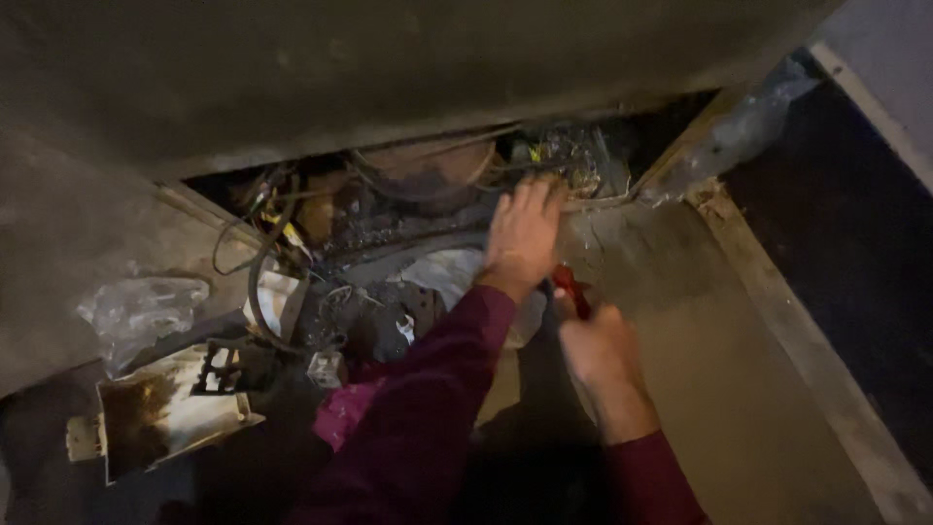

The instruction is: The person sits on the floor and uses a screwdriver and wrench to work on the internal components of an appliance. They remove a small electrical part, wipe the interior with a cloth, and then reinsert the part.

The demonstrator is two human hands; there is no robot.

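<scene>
My left hand [522, 233] reaches up into a dark opening [428, 185] under a large grey panel, its fingers spread against tangled wires [573, 160] and dusty parts. Closed around a red-handled tool [571, 289], my right hand [601, 350] sits lower right of the left, just below the opening's edge. Both arms wear maroon sleeves [428, 408]. The tool's working end is hidden behind my left wrist.
Loose dark cables [262, 253] hang at the opening's left. A crumpled clear plastic bag [141, 311] and a dirty white bracket-like part [170, 408] lie lower left. A pink cloth [345, 408] lies beside my left arm. A concrete ledge [777, 321] runs along the right.
</scene>
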